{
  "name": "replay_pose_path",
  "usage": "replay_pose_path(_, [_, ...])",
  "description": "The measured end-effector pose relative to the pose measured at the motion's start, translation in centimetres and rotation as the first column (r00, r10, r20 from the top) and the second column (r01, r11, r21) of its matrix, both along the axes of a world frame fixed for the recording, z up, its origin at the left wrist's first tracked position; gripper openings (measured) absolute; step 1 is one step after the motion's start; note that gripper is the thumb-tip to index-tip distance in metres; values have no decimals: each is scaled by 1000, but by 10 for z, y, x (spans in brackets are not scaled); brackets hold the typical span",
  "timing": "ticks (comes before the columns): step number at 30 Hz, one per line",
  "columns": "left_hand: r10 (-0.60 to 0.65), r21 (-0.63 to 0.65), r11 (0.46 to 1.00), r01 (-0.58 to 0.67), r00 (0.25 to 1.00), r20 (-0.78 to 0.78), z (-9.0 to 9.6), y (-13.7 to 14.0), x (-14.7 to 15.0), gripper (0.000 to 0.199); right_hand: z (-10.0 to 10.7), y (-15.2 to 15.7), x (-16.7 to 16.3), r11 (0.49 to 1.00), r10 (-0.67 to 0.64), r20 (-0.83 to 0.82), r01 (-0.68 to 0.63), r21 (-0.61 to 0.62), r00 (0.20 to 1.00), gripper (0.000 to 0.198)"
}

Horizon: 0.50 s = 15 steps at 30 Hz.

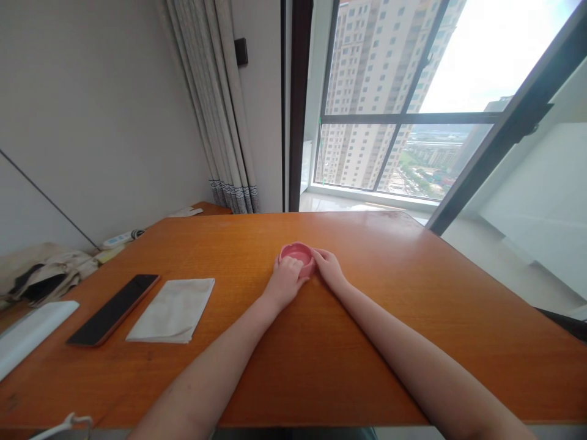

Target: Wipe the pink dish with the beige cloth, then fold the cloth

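Note:
A small round pink dish (308,256), which looks like an ashtray, rests on the wooden table, its hollow facing up. My left hand (285,280) grips its near left side, with the fingers bent over the rim into the hollow and the thumb along the front wall. Against the right wall of the dish, my right hand (328,266) presses its fingertips, steadying that side. Part of the near rim is hidden behind my left fingers.
To the left lie a folded pale cloth (173,310), a dark phone-like slab (114,310) and a white object (34,333). Crumpled fabric (50,269) and a power strip (118,239) are at the left edge. Beyond the table (367,244) stands a window.

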<state>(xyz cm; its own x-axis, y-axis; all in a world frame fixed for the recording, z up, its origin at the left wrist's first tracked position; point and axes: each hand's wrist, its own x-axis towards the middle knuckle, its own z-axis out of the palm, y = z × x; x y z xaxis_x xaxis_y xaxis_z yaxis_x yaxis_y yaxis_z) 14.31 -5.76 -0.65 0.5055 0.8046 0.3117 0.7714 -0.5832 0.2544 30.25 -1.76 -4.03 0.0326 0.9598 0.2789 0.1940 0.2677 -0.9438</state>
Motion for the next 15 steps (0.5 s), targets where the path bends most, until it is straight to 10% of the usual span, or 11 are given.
replay_pose_path(9, [5,-55,998,5,983,185,20,-9,-30,41,3,-3,-2,999,16,42,-14,-29,999,41])
replay_pose_path(12, [260,-96,964,-247,952,164,31,-18,-89,39,3,-3,-4,1000,-2,35,2,-17,999,42])
replay_pose_path(15, [602,-66,794,-605,796,-56,28,-30,-163,39,2,-3,-5,1000,-27,33,27,-7,999,41])
